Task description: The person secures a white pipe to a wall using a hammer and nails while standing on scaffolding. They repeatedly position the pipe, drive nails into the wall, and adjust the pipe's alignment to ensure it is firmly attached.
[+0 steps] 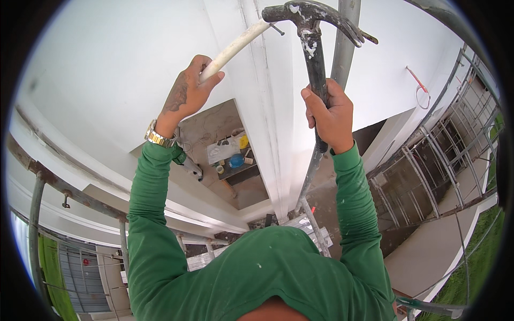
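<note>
My left hand (pixel 186 93), a wristwatch (pixel 159 135) on its wrist, is closed around a white conduit-like rod (pixel 235 49) that slants up to the right. The rod's upper end meets the hammer's striking face in this view; whether they touch I cannot tell. A dark nail (pixel 278 30) shows just beside that end. In my right hand (pixel 333 115) is a black claw hammer (pixel 313 61) spattered with white, held upright by its handle with the claw toward the right. Both green-sleeved arms are raised before the white wall.
Grey scaffold pipes (pixel 345 45) rise behind the hammer, and rusty scaffold rails (pixel 80 195) run along the left. More scaffolding (pixel 428 166) stands at the right. Far below, a work table (pixel 241 171) carries a blue item and other things. A red-tipped cable (pixel 417 80) hangs from the wall.
</note>
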Tool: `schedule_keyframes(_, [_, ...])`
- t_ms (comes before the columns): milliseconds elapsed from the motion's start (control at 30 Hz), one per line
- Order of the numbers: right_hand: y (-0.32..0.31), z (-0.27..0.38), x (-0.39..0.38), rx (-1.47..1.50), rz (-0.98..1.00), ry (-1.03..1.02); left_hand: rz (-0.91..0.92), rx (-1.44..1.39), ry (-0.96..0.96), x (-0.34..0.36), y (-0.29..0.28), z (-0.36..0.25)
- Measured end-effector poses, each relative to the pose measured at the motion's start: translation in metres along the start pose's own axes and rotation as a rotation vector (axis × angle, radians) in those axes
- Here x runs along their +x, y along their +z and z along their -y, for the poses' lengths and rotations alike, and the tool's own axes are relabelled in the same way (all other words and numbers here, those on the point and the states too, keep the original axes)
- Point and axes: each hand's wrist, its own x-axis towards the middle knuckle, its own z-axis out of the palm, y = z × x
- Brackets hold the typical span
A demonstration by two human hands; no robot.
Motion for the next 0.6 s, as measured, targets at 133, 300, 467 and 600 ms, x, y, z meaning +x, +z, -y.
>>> schedule_keyframes(133, [-0.013,-0.079,-0.074,0.252,0.101,0.206,0.051,-0.264,-0.182,-0.068,0.037,0.022])
schedule_keyframes(300, [-0.030,-0.161,-0.194,0.100,0.162,0.679,0.235,-0.893,-0.458,-0.166,0.114,0.085])
schedule_keyframes(467, [-0.064,-0.209,-0.302,-0.303,0.380,1.086,0.294,-1.191,-0.788,-0.254,0.201,0.074])
schedule_keyframes(600, [-0.094,-0.235,-0.396,-0.540,0.525,1.437,0.427,-1.146,-0.879,-0.270,0.218,0.062])
